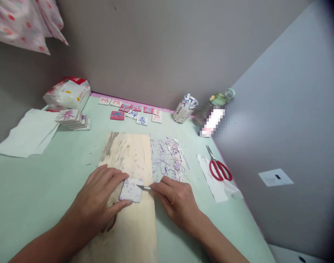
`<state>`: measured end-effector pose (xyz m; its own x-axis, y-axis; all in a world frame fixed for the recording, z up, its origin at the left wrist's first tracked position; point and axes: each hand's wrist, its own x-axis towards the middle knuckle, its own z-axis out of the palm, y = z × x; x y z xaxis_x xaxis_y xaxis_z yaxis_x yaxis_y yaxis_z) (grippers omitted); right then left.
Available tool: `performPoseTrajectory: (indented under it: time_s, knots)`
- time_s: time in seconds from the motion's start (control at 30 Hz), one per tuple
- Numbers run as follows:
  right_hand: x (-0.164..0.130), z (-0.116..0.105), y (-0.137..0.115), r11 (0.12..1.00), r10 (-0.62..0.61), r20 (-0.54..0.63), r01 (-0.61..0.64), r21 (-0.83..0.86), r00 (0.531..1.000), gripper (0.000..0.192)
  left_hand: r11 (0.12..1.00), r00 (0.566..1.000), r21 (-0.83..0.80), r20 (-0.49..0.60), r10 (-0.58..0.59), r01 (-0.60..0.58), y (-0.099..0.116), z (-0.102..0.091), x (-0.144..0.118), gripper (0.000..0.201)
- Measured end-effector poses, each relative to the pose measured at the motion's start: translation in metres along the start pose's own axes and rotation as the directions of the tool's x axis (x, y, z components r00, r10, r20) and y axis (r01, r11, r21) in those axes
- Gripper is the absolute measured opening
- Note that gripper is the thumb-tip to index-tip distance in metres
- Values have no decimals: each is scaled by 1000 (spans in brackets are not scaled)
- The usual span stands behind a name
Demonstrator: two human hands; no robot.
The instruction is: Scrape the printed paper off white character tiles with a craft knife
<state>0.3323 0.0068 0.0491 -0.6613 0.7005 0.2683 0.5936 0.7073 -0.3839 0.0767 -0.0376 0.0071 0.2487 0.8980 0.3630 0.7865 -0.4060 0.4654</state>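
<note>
Home craft corner: carved stamps (pixel 134 114), shavings (pixel 169 157)

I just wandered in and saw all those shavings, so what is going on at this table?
A person is carving a small square block on a wooden board. The left hand pins the block flat, while the right hand holds a thin carving knife, its tip at the block's right edge. A pile of pale shavings lies beside the board. Finished carved tiles sit at the back, and red scissors rest on paper to the right.
</note>
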Motion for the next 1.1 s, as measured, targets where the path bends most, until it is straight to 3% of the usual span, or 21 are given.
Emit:
performPoseTrajectory:
  time_s: [0.1, 0.27, 0.43, 0.6, 0.77, 0.9, 1.1]
  knots:
    - [0, 0, 0, 1000, -4, 34, 4, 10, 999, 27, 1000, 1000, 1, -10, 8, -8, 0, 0, 0, 43]
    - [1, -1, 1, 999, 17, -14, -18, -36, 1000, 28, 1000, 1000, 2, 5, 4, -4, -2, 0, -1, 44]
    - [0, -3, -1, 999, 13, 60, -15, 35, 998, 27, 1000, 1000, -3, 8, 15, -15, -3, 0, -1, 45]
    - [2, -4, 1, 999, 47, 14, -47, 7, 999, 28, 1000, 1000, -5, 1, 4, -4, -3, 0, -1, 44]
    - [2, -5, 0, 998, 26, 76, -30, 51, 997, 28, 1000, 1000, -1, -13, -4, 4, -3, 0, 0, 43]
    - [3, -5, 0, 998, 41, 47, -43, 45, 998, 28, 1000, 1000, -4, -8, 4, -4, -4, 1, -1, 44]
    - [3, -9, -2, 986, 33, 162, -59, 159, 986, 25, 1000, 1000, -17, 19, 13, -13, -6, 2, -2, 45]
